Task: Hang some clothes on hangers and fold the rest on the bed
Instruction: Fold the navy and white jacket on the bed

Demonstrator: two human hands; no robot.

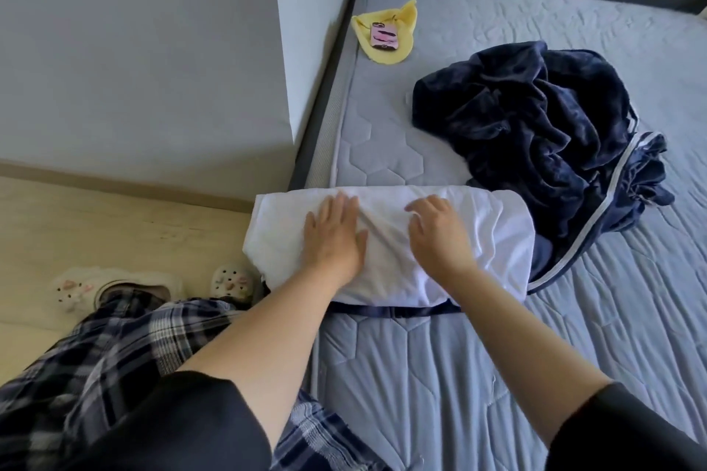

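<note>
At the bed (497,356) edge, left hand (334,237) and right hand (436,235) press spread on the white garment (497,226); overhanging, it may slide off.

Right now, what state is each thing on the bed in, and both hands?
white garment: folded, at the edge of the bed
navy fleece: crumpled in a heap
yellow cloth: loosely spread, unfolded
phone: lying on the yellow cloth
left hand: flat, pressing the white garment
right hand: fingers bent, resting on it
</note>
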